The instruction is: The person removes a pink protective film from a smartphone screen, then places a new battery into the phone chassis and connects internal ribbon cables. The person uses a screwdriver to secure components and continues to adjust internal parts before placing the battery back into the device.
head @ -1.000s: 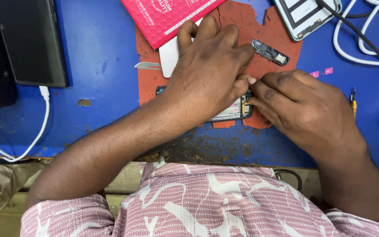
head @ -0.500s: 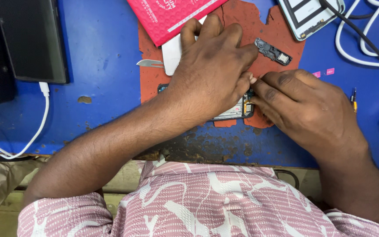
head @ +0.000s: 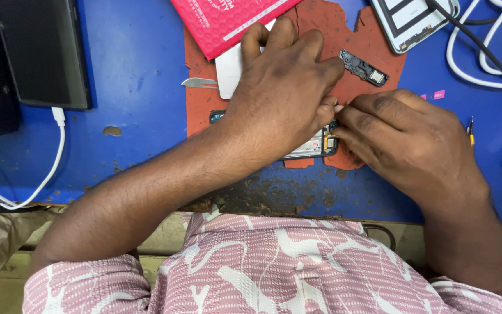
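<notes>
the opened phone (head: 312,145) lay on the red mat (head: 320,35), long axis running left to right. the left hand (head: 280,96) pressed flat over it; the right hand (head: 408,139) pinched narrowly at its right end, nearer the work.

an opened phone (head: 315,145) is laid on a worn mat (head: 373,46) on the bench (head: 134,70), mostly covered by the left hand (head: 280,96); the right hand (head: 405,136) is placed just right of it, fingertips met at the phone's right end. a small circuit part (head: 362,67) is set on the mat behind the hands. a box (head: 227,20) is propped behind the left hand, over a flat card (head: 227,72), with a blade (head: 199,83) left of that. a tablet (head: 41,52) lies far left, a cable (head: 41,174) plugged in at its near edge.
</notes>
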